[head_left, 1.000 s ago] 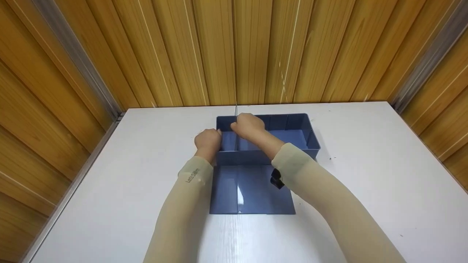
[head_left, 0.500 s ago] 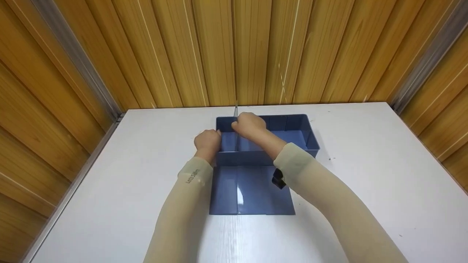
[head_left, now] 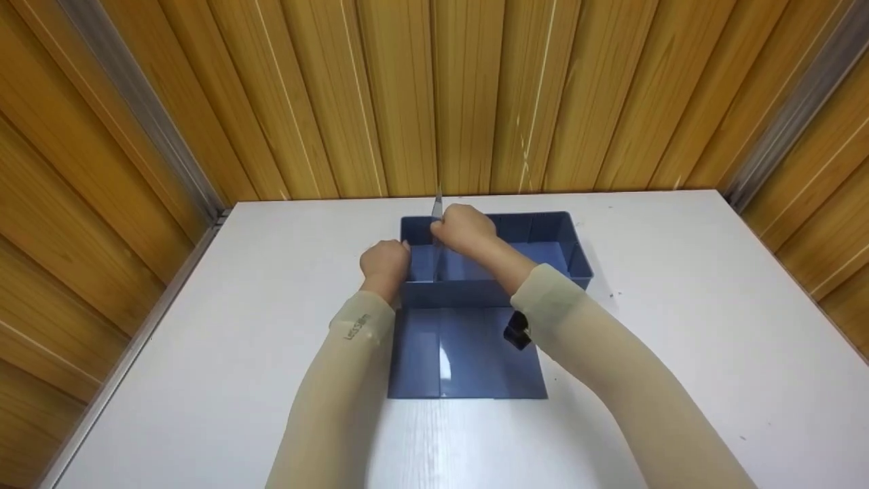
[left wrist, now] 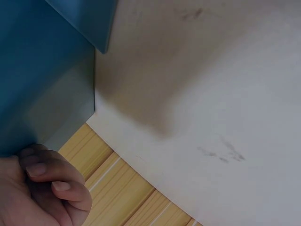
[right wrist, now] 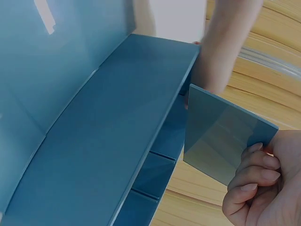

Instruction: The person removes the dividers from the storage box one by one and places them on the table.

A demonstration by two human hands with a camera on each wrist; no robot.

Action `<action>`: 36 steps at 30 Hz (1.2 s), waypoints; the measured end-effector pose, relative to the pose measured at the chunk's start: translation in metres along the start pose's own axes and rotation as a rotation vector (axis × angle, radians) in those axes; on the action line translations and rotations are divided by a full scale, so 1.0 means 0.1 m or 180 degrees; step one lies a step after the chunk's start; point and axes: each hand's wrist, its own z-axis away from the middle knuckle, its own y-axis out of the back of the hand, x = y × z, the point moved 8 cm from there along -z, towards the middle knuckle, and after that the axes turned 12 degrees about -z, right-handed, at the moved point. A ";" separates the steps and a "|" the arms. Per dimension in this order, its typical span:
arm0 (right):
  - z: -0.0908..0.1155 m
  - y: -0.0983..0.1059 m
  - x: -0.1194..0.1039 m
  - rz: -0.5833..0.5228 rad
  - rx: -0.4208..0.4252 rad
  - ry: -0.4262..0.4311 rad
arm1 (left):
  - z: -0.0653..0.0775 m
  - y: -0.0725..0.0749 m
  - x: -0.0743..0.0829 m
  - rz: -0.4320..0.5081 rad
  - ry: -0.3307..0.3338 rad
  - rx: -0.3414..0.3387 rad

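Observation:
A blue plastic box [head_left: 451, 294] stands open-topped near the back of the table. My left hand [head_left: 385, 263] grips its left wall; in the left wrist view the curled fingers [left wrist: 54, 176] lie against the outside of that wall. Above the box, my right hand [head_left: 465, 227] pinches a thin, flat blue divider [right wrist: 223, 129]. The head view shows this divider nearly edge-on, standing upright over the box's left part. In the right wrist view its lower edge is apart from the box's rim. The right thumb is mostly hidden.
A flat blue lid-like panel [head_left: 468, 360] lies in front of the box, along its front wall. Ribs line the box's inner back wall. A white table [head_left: 258, 339] carries everything. Wood-patterned walls [head_left: 434, 95] rise behind and on both sides.
My right hand has risen slightly and shifted a little right. The divider has come up and turned slightly, so more of its face shows. My left hand stays on the box wall.

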 end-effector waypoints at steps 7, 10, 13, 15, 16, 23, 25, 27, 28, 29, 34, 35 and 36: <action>0.02 0.09 0.00 -0.0318 -0.0039 -0.0046 | 0.00 0.01 -0.01 -0.0002 0.0003 0.0015; 0.03 0.13 0.01 -0.0444 -0.0062 0.0000 | 0.00 0.02 -0.02 0.0014 0.0018 0.0037; 0.05 0.17 0.02 -0.0519 -0.0072 0.0048 | 0.00 0.03 -0.02 0.0053 0.0034 0.0054; 0.07 0.18 0.04 -0.0551 -0.0075 0.0061 | 0.00 0.02 -0.03 0.0062 0.0058 0.0035; 0.07 0.19 0.05 -0.0575 -0.0084 0.0065 | 0.00 0.02 -0.03 0.0046 0.0063 0.0024; 0.13 0.24 0.08 -0.0801 -0.0096 0.0121 | -0.01 0.00 -0.01 -0.0027 0.0068 -0.0048; 0.16 0.24 0.10 -0.0857 -0.0091 0.0136 | -0.01 0.01 -0.01 -0.0012 0.0065 -0.0037; 0.19 0.24 0.11 -0.0896 -0.0091 0.0144 | -0.01 0.01 -0.01 -0.0014 0.0050 -0.0034; 0.20 0.24 0.12 -0.0912 -0.0102 0.0145 | -0.01 0.01 -0.02 -0.0007 0.0052 -0.0027; 0.22 0.23 0.13 -0.0916 -0.0108 0.0146 | -0.02 0.02 -0.02 0.0004 0.0057 -0.0016; 0.29 0.21 0.19 -0.0941 -0.0150 0.0173 | -0.02 0.03 -0.05 0.0056 0.0079 0.0011; 0.30 0.21 0.20 -0.0947 -0.0153 0.0173 | -0.02 0.03 -0.05 0.0065 0.0079 0.0012; 0.31 0.20 0.21 -0.0958 -0.0162 0.0167 | -0.01 0.03 -0.05 0.0068 0.0075 0.0011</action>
